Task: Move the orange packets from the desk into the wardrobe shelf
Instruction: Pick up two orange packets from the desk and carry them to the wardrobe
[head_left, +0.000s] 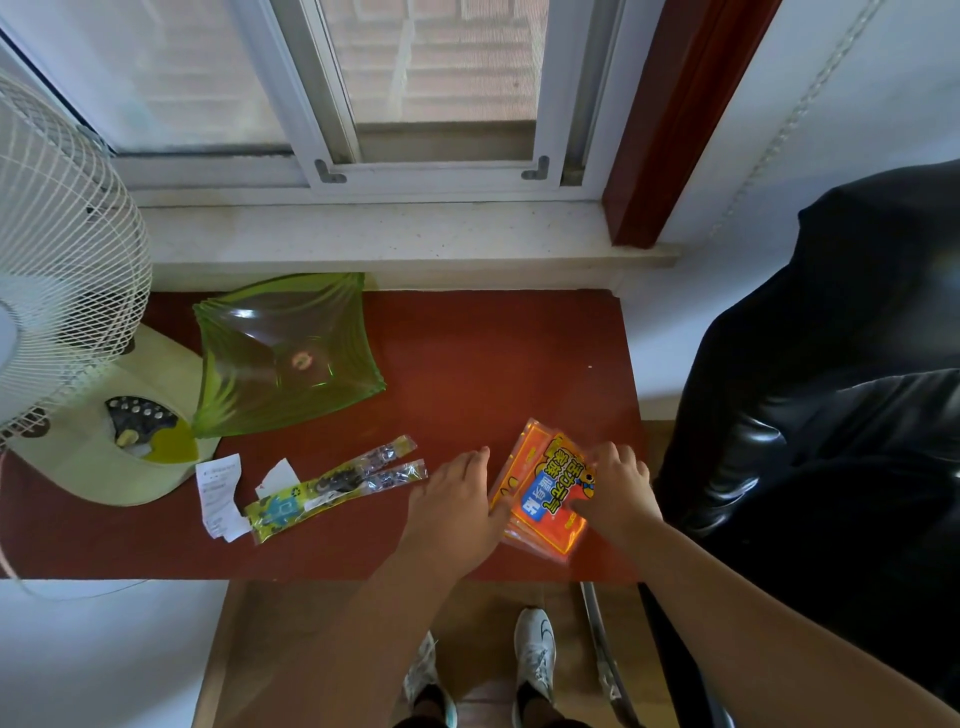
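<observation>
A stack of orange packets (545, 488) with blue and yellow print lies near the front right corner of the red-brown desk (467, 364). My left hand (457, 504) rests flat on the desk against the stack's left edge, its thumb touching the packets. On the stack's right side, my right hand (615, 488) has its fingers curled over the edge, partly covering the top packet. The stack still lies on the desk. No wardrobe is in view.
A white desk fan (67, 291) stands at the left, with a green glass dish (285, 353) beside it. Two long snack wrappers (337, 483) and paper receipts (221, 493) lie left of my hands. A black leather chair (831, 415) stands at the right.
</observation>
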